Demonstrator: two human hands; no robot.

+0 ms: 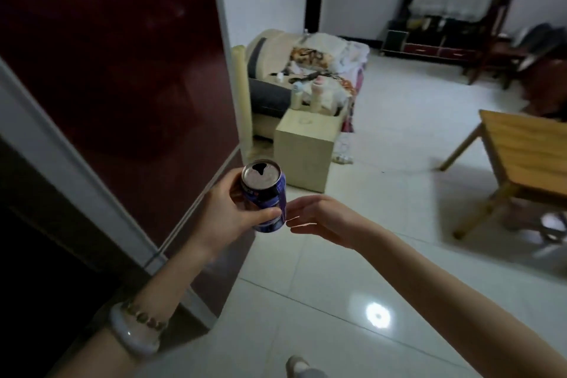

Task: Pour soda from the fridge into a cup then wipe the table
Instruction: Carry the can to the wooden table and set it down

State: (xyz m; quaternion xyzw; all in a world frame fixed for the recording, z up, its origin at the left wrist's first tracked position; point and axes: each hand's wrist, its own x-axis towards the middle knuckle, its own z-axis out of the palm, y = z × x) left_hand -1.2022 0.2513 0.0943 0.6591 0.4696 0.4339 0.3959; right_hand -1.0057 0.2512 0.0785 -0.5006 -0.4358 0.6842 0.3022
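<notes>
A blue soda can with an opened top is upright in my left hand, whose fingers and thumb curl round its body. My right hand hovers just right of the can's lower part with relaxed, slightly spread fingers, and I cannot tell whether its fingertips touch the can. The dark red fridge door stands to the left, close to my left arm. A wooden table is at the right edge, only partly in view. No cup is in view.
A cardboard box sits on the white tiled floor ahead, with bottles behind it beside a cluttered sofa. A dark TV cabinet and chairs stand at the far right. My foot shows at the bottom.
</notes>
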